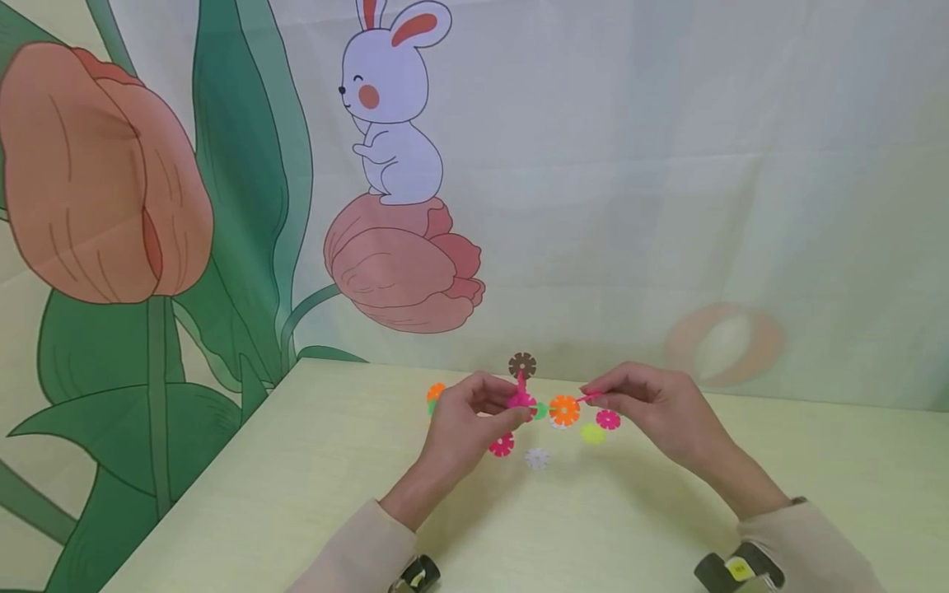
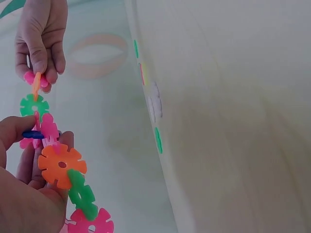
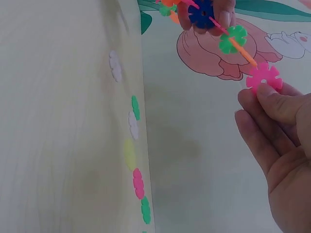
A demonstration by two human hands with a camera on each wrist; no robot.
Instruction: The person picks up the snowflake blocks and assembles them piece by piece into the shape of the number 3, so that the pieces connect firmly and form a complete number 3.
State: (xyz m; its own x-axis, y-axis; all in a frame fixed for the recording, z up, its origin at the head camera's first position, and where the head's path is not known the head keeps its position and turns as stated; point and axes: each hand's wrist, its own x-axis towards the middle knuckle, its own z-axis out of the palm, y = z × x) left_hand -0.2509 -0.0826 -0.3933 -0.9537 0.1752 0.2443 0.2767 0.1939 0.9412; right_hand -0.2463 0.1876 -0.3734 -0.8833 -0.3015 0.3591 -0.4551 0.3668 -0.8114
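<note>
A chain of slotted plastic snowflake discs stretches between my hands. My left hand (image 1: 467, 424) grips its middle, at a blue disc (image 3: 201, 14) and pink discs (image 2: 49, 127). Beyond that grip an orange disc (image 2: 62, 165), a green disc (image 2: 81, 195) and another pink disc (image 2: 91, 224) extend. A brown disc (image 1: 522, 366) stands above the left fingers. At the other end my right hand (image 1: 663, 408) pinches a pink disc (image 3: 264, 77) between thumb and fingers. That disc meets an orange disc (image 1: 564, 410), which joins a green disc (image 3: 233, 40). How deep the slots sit cannot be told.
Loose discs lie flat on the pale table (image 1: 334, 478): a white disc (image 1: 537, 459), a yellow disc (image 1: 593, 433), a pink disc (image 1: 608, 419) and green ones (image 3: 146, 209). A printed curtain (image 1: 593, 165) with a rabbit and tulips hangs behind the table.
</note>
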